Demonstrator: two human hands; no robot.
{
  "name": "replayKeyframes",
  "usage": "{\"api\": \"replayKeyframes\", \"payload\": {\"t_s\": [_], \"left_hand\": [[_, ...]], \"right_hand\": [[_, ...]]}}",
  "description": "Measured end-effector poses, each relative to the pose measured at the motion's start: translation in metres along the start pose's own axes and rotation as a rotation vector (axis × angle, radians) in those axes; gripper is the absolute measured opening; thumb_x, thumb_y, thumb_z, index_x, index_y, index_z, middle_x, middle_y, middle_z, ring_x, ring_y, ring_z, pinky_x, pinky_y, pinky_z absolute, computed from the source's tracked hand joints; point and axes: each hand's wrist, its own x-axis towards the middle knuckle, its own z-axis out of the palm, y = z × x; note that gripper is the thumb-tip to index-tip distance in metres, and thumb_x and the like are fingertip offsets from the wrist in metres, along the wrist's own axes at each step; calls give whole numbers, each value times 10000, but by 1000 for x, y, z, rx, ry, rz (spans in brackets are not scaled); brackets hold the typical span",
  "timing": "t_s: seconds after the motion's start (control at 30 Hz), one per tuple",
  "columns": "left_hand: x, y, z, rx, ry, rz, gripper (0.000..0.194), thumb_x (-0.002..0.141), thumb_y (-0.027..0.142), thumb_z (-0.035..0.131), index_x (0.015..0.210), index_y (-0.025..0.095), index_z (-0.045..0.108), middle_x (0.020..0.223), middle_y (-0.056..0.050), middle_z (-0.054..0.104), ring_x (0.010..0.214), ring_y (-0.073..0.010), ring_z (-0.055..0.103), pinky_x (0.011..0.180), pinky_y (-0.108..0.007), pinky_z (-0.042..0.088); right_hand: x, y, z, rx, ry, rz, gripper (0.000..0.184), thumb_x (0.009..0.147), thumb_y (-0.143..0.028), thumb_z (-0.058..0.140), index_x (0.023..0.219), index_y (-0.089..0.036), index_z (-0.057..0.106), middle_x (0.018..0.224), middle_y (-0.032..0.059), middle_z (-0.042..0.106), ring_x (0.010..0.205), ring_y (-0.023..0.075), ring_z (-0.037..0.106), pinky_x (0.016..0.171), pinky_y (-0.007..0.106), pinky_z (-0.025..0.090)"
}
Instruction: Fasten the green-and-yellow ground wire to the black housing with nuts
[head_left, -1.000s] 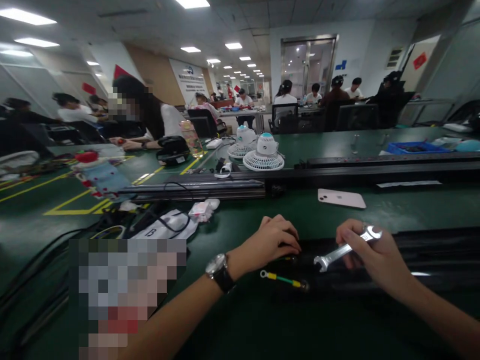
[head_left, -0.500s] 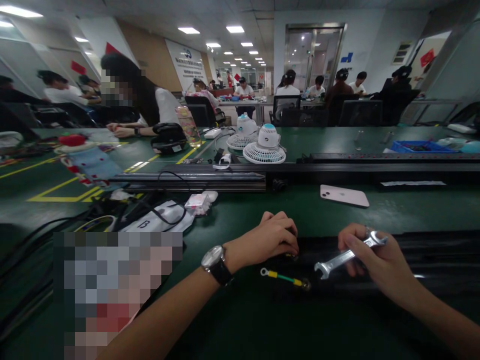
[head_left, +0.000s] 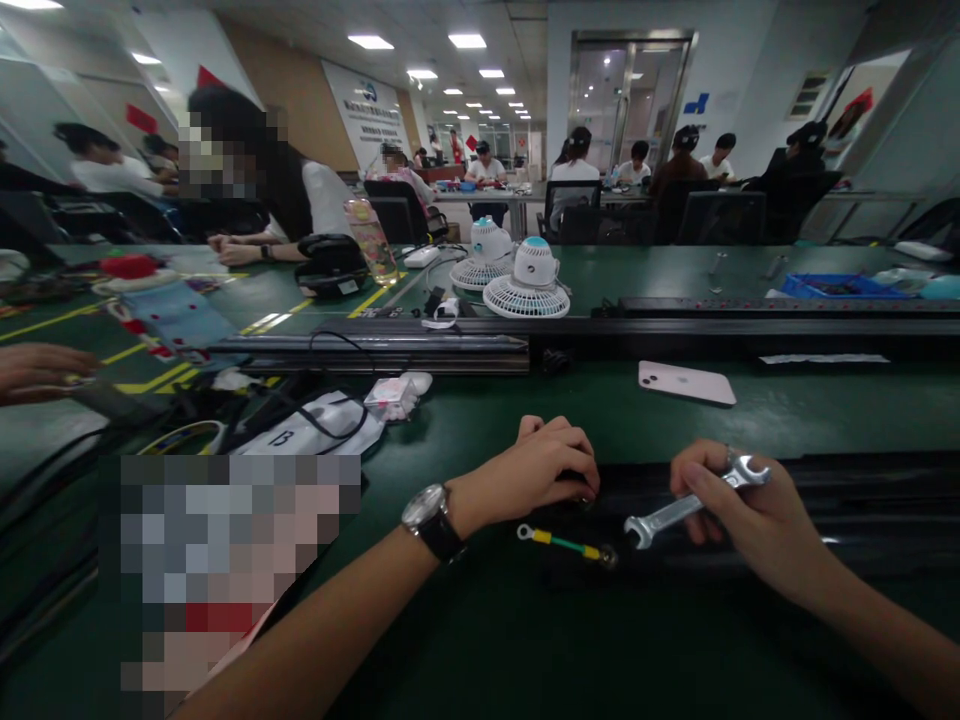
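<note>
My right hand [head_left: 739, 510] is closed round a silver open-end wrench [head_left: 675, 512], one jaw pointing left and the other showing above my thumb. My left hand [head_left: 551, 462], with a watch on its wrist, has its fingers curled down at the end of a long black profile [head_left: 847, 515]. What those fingertips pinch is hidden beneath them; only a small glint shows. Just in front of that hand lies a short green-and-yellow wire [head_left: 562, 541] with ring terminals. Its right end sits at a bolt on the black profile, and its left ring is free.
Beyond my hands lie a pink phone [head_left: 686, 383], metal rails [head_left: 420, 352] and two white fans [head_left: 527, 280]. Black cables [head_left: 67, 490] and a white bag [head_left: 315, 425] are at the left. Another person's hand [head_left: 45, 372] reaches in from the left edge. A blue tray [head_left: 840, 287] stands back right.
Another person's hand has come in at the left edge. My two hands and the wrench keep nearly the same pose; the whole view has shifted slightly.
</note>
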Motion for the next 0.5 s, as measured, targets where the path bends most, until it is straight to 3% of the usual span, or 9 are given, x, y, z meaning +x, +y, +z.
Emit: {"api": "replayKeyframes", "payload": {"t_s": [0.5], "left_hand": [[-7,-1,2,-87,-15,-57,70,935,319,676,976,298,728,1156,26,627,1136,-189,511,918,-346,227]], "right_hand": [[-1,0,0,-23,-14,-30,260,1054,-332,498,868,-198,619,554,-41,590,462,106,516,455,212,377]]}}
